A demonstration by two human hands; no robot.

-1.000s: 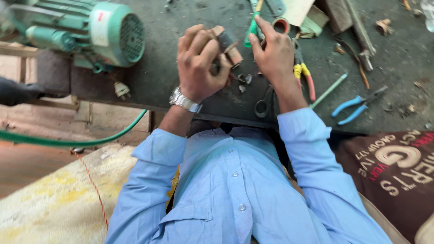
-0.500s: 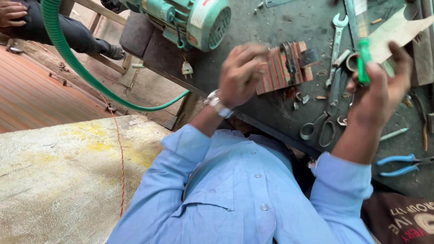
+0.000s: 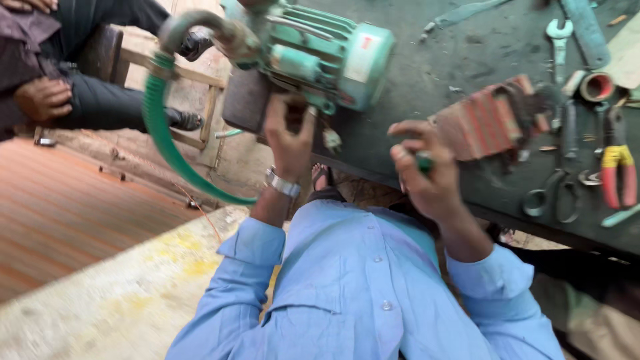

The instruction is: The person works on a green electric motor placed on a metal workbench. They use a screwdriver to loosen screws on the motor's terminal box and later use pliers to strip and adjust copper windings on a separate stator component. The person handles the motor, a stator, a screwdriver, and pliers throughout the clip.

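My left hand, with a metal watch on its wrist, reaches up under the green electric pump motor at the bench's edge; thumb and fingers close around the motor's dark base. My right hand hovers just off the bench edge, curled around a small green-handled tool; motion blur hides the tool's tip. A reddish ribbed winding block lies on the dark bench just right of that hand.
A green hose loops from the motor down over the floor. Scissors, red-and-yellow pliers, a wrench and a tape roll lie at the bench's right. Another person sits at upper left.
My left hand left the winding block and went left to the motor's base. My right hand came down from the bench's tools with the green tool. The view swung left.
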